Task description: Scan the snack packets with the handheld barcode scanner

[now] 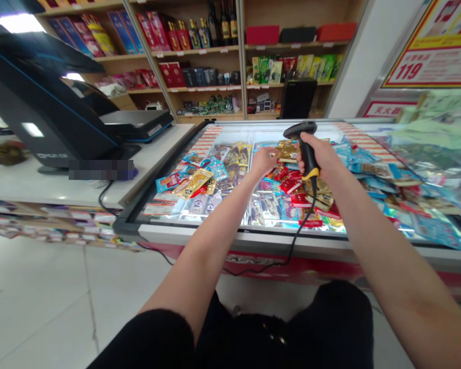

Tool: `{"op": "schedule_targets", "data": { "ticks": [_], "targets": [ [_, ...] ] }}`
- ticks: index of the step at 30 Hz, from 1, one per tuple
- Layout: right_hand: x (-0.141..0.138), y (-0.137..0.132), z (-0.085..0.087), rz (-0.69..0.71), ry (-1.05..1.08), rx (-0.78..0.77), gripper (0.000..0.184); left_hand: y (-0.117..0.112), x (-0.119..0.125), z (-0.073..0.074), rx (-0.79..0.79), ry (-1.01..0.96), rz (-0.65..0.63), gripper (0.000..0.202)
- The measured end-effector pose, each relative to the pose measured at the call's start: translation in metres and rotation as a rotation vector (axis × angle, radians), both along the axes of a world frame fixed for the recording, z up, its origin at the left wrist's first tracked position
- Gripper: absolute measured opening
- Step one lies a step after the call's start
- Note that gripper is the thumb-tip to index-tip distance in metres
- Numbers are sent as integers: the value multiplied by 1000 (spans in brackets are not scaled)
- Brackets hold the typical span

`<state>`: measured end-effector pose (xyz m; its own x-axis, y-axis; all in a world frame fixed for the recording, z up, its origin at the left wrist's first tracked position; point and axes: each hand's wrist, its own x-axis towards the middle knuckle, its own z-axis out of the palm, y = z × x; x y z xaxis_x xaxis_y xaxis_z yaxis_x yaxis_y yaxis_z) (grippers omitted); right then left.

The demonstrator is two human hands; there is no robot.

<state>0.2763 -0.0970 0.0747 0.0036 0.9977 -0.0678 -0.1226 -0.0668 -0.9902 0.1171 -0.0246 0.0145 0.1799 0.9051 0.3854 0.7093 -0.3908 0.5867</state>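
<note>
My right hand (pixel 319 155) is wrapped round the handle of a black barcode scanner (pixel 309 152) with a yellow collar at its base. The scanner's head tilts over the heap, and its black cord hangs down past the freezer front. Under the scanner head lies a gold snack packet (pixel 286 150). Its left edge is at the pinched fingers of my left hand (pixel 265 161). Below both hands, red packets (pixel 290 184) and more gold ones are heaped on the glass top. A second pile of blue and gold packets (pixel 194 183) sits left of my left forearm.
The glass-topped chest freezer (pixel 200 230) stretches across in front of me, with wrapped goods inside. Further packets (pixel 384 174) spread to the right. On the left counter (pixel 153 154) stands a black checkout machine (pixel 57 102) with a scale (pixel 138 123). Stocked shelves (pixel 203 51) stand behind.
</note>
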Motion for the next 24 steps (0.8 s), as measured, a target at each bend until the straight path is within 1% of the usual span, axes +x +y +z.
{"op": "schedule_targets", "data": {
  "ticks": [2, 5, 8, 11, 14, 16, 18, 20, 22, 24],
  "targets": [
    [-8, 3, -1, 13, -5, -16, 25, 1, -20, 2, 13, 48, 40, 30],
    [-26, 8, -4, 60, -3, -31, 24, 3, -59, 3, -25, 136, 133, 33],
    [-51, 12, -6, 123, -3, -46, 23, 3, -104, 6, -70, 228, 259, 37],
    [-80, 16, -11, 182, -32, -66, 23, 0, -148, 12, -134, 323, 390, 40],
    [-108, 22, -17, 253, -51, -50, 23, -4, -182, 16, -211, 355, 553, 44],
    [-124, 26, -21, 305, -35, -54, 22, -5, -198, 16, -253, 326, 676, 52],
    [-136, 27, -24, 336, -23, -71, 21, -6, -208, 11, -297, 279, 766, 63],
    [-145, 27, -25, 356, -23, -80, 21, -4, -213, 5, -325, 235, 794, 77],
    [-151, 27, -26, 374, -34, -80, 21, -2, -216, 0, -324, 203, 782, 90],
    [-154, 27, -26, 396, -46, -79, 22, 1, -217, -2, -306, 179, 765, 94]
  ]
}}
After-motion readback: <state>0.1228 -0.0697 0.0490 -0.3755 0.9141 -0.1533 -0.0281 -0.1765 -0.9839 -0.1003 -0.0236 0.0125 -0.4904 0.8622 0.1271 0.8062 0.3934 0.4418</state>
